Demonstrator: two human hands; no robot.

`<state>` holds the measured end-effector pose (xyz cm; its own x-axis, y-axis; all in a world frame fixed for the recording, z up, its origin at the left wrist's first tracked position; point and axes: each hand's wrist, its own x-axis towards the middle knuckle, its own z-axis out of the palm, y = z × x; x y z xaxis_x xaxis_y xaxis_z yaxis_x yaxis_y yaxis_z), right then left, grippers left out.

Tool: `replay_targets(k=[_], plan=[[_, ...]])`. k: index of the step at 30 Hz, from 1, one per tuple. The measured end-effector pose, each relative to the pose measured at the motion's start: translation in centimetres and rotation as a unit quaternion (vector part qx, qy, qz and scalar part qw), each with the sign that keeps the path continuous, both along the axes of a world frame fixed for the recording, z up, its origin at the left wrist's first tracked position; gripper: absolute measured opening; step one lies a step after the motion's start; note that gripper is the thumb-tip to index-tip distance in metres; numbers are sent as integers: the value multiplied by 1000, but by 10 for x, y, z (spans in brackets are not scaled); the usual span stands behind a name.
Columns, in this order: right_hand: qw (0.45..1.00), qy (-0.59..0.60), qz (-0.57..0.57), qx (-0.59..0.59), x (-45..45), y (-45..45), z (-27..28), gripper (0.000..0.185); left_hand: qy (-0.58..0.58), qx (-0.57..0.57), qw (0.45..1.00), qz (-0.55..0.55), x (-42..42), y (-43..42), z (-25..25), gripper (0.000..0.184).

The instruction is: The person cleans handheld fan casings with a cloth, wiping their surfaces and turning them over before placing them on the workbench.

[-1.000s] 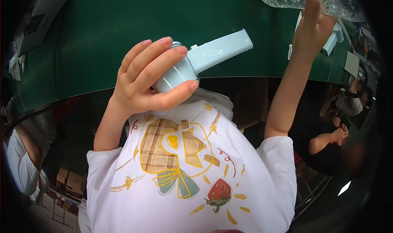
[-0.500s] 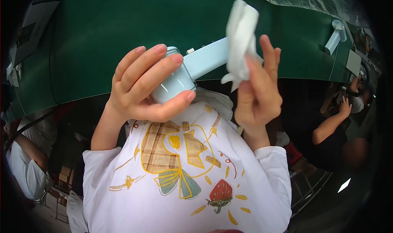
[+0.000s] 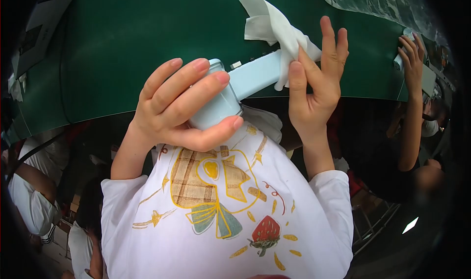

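Cupping the blocky head of a pale blue device point(image 3: 255, 75) in the left grip point(image 3: 169, 107), with bent fingers above and the thumb below! Holding it just in front of the printed white shirt point(image 3: 223, 190), by the near edge of the green counter point(image 3: 147, 19), with its handle angled up to the right. Over to the right grip point(image 3: 316, 95): pinching a crumpled white cloth point(image 3: 272, 27) between thumb and forefinger, with two other fingers stretched upward. Hiding the handle's far end behind that cloth. Off to the far right, spotting another person's hand point(image 3: 414, 57) at a second pale blue device point(image 3: 398, 63), beneath some clear plastic point(image 3: 375, 1).
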<state>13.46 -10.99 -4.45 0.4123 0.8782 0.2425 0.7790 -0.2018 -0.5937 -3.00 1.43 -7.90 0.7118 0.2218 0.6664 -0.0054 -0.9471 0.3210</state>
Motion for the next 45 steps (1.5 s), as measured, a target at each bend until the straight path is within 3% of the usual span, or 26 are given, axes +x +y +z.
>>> replay_targets(k=[1, 3, 6, 9, 10, 11, 13, 14, 15, 16, 21, 27, 32, 36, 39, 44, 45], plan=[[1000, -6, -23, 8, 1, 0, 0, 28, -2, -7, 1000, -2, 1, 0, -1, 42], [997, 17, 66, -18, -25, -2, 1, 26, -4, -6, 1000, -5, -1, 0, -3, 42], [999, -45, -24, 1, 6, -3, -15, 18, -12, 24, 1000, 2, -7, 7, -7, 42], [994, 19, -97, 35, 53, -27, -15, 18, -9, 21, 1000, 0, -5, 5, -5, 43], [955, 183, -218, 82, 56, -33, -8, 20, -7, 16, 1000, 3, -5, 4, -6, 43], [872, 339, -330, 124, 54, -38, -3, 22, -5, 9, 1000, 7, -6, 2, -7, 44], [897, 343, -193, 199, 38, -40, 3, 25, -3, 2, 1000, 13, -7, 2, -7, 44], [896, 345, -195, 200, 18, -34, 7, 25, 0, 0, 1000, 15, -9, 2, -7, 45], [976, 191, -39, 96, -9, -23, 12, 22, 4, -2, 1000, 15, -10, 3, -6, 45], [992, 24, 120, -15, -21, -16, 14, 23, 7, -4, 1000, 16, -11, 4, -6, 46], [999, -52, -8, -9, 7, -12, -8, 25, -13, 24, 1000, 5, -8, 2, -9, 47], [998, -19, 41, -50, -10, -18, 5, 25, -18, 47, 999, 6, -7, -1, -9, 47], [993, -85, 56, -63, -3, -22, 6, 25, -21, 24, 999, 12, 2, -6, -6, 48], [998, -44, -45, -14, 18, -23, -3, 28, -23, 36, 999, 11, 3, -5, -7, 48], [999, -35, 18, -27, 6, -27, 1, 28, -22, 39, 999, 3, 2, -6, -5, 48], [997, -35, -58, 24, 57, -39, -7, 21, -21, 45, 999, 5, 2, 0, -5, 46], [979, 134, -132, 75, 62, -40, 1, 21, -20, 39, 999, 6, 5, -2, -5, 45]])
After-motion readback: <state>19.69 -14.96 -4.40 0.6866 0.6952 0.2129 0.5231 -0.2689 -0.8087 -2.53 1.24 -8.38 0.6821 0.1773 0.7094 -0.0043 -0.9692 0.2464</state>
